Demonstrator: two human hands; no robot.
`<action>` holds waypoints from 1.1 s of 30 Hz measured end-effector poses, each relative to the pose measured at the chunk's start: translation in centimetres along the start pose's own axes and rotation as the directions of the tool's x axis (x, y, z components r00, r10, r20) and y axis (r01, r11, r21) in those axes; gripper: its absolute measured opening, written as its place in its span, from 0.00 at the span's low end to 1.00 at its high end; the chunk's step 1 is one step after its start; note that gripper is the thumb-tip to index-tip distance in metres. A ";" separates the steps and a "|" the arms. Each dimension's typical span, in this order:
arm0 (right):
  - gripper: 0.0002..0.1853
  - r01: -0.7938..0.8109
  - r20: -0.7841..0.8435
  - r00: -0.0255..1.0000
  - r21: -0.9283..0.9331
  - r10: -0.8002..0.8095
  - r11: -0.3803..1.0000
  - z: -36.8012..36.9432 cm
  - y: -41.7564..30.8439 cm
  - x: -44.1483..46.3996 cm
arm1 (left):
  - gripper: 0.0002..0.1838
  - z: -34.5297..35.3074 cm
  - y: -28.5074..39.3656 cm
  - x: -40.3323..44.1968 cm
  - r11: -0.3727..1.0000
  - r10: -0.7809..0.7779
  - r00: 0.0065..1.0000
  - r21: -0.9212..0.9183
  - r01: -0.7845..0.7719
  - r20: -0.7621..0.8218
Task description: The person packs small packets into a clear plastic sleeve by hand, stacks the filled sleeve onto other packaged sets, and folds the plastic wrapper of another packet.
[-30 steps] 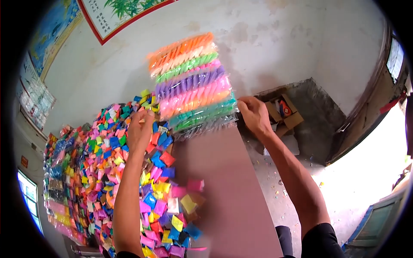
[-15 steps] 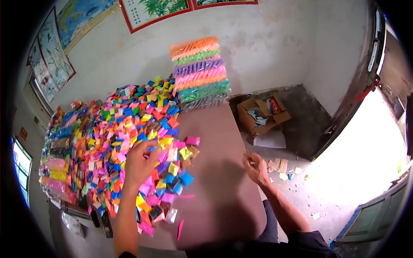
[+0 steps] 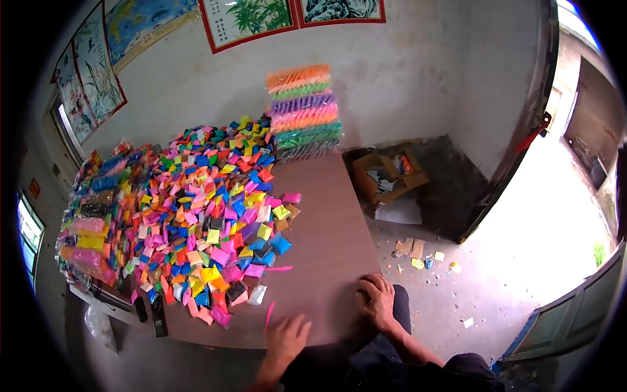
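Note:
My left hand (image 3: 286,338) is low at the table's front edge, its fingers loosely stretched out with nothing visible in them. Just beyond it lies a thin pink strip (image 3: 269,316); another pink strip (image 3: 279,268) is farther up, beside the pile. My right hand (image 3: 377,300) rests at the table's right edge near my knee, fingers apart and slightly bent, holding nothing I can see. A big heap of small colourful packets (image 3: 215,215) spreads over the left side of the brown table (image 3: 320,228).
Clear bags of coloured pieces (image 3: 304,111) are stacked at the table's back. Filled bags (image 3: 91,242) lie at the far left, near a black remote-like object (image 3: 159,317). A cardboard box (image 3: 385,176) and scraps (image 3: 411,247) are on the floor, right.
My left hand has come down from over the packet heap to the front edge. My right hand has lowered from the air to the table's right edge. The view has shifted slightly.

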State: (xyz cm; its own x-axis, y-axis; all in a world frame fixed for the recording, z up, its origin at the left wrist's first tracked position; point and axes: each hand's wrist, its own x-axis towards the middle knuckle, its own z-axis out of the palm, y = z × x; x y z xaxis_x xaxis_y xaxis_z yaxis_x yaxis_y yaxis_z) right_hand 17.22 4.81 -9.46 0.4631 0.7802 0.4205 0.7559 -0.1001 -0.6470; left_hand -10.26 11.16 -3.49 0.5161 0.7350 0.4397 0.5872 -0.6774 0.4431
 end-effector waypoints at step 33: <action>0.16 0.022 -0.027 0.999 -0.117 -0.025 0.993 0.1 -1.0 0.3 | 0.14 5.1 -1.4 -2.7 0.989 0.149 0.981 0.010 -0.149 -0.124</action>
State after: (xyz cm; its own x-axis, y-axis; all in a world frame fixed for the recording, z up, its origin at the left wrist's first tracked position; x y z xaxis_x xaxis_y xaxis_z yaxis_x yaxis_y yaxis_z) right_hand 16.58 5.22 -8.77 0.4559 0.7657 0.4536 0.8150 -0.1544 -0.5585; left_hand -9.26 10.30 -9.31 0.5165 0.6164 0.5944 0.5100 -0.7790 0.3647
